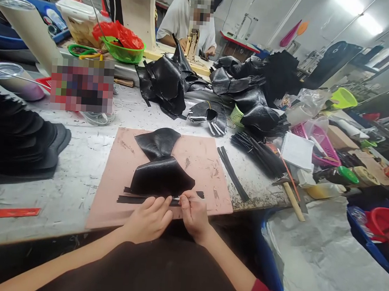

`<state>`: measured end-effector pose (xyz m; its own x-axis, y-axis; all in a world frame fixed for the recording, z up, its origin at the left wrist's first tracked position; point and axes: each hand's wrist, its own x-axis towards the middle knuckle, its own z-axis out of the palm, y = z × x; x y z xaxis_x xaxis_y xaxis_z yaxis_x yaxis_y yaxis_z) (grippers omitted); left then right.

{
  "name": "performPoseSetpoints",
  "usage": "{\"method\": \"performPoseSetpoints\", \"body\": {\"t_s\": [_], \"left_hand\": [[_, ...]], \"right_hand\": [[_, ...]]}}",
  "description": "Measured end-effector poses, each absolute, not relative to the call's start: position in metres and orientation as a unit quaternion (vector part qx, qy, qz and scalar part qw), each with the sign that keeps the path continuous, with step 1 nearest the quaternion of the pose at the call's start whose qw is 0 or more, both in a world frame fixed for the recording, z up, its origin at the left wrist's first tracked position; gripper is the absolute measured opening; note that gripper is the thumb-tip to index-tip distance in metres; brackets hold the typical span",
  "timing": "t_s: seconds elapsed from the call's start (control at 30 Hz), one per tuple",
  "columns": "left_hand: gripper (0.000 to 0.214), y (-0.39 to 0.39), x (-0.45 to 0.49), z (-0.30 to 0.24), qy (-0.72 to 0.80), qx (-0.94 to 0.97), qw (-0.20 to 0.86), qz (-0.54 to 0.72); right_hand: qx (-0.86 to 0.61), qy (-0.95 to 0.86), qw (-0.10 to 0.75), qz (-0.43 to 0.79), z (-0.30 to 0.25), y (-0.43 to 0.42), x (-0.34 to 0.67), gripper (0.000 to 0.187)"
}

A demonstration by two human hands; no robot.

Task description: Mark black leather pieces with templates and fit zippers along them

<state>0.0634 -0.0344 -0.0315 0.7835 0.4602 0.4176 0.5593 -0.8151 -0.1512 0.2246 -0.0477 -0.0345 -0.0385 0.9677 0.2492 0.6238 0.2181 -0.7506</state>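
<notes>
A black leather piece (161, 176) with a folded upper part (158, 141) lies on a pinkish board (106, 186). Along its lower edge run narrow black strips (130, 200). My left hand (150, 217) rests on these strips with its fingers curled and pressed together at the edge. Close beside it, my right hand (193, 213) is closed in a pinch at the same edge. A small, pale, thin thing (177, 198) shows between the fingertips; its kind is too small to tell.
Stacked black pieces (20, 139) and an orange-red strip (17, 213) lie at left. More black leather pieces (167, 82) are heaped behind the board. Loose black strips (232, 174), a hammer (293, 200) and a notebook (297, 150) sit right. A person (182, 22) works opposite.
</notes>
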Motion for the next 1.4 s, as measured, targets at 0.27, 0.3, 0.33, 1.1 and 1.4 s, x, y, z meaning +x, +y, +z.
{"method": "performPoseSetpoints", "body": {"t_s": [0.27, 0.3, 0.33, 1.1, 1.4], "left_hand": [[0.028, -0.0338, 0.0622, -0.0307, -0.265, -0.935, 0.131, -0.195], [0.028, -0.0336, 0.0622, -0.0309, -0.264, -0.936, 0.130, -0.195], [0.028, -0.0334, 0.0622, -0.0312, -0.262, -0.936, 0.129, -0.195], [0.022, -0.0328, 0.0620, -0.0290, -0.254, -0.941, 0.135, -0.178], [0.021, -0.0328, 0.0619, -0.0273, -0.256, -0.941, 0.132, -0.177]], "right_hand": [[-0.582, -0.709, 0.344, 0.202, -0.0307, -0.0479, 0.2235, 0.025], [-0.581, -0.713, 0.341, 0.197, -0.0307, -0.0480, 0.2235, 0.025], [-0.580, -0.716, 0.338, 0.192, -0.0307, -0.0480, 0.2236, 0.025], [-0.533, -0.737, 0.395, 0.128, -0.0326, -0.0500, 0.2229, 0.022], [-0.514, -0.742, 0.415, 0.114, -0.0349, -0.0509, 0.2220, 0.019]]}}
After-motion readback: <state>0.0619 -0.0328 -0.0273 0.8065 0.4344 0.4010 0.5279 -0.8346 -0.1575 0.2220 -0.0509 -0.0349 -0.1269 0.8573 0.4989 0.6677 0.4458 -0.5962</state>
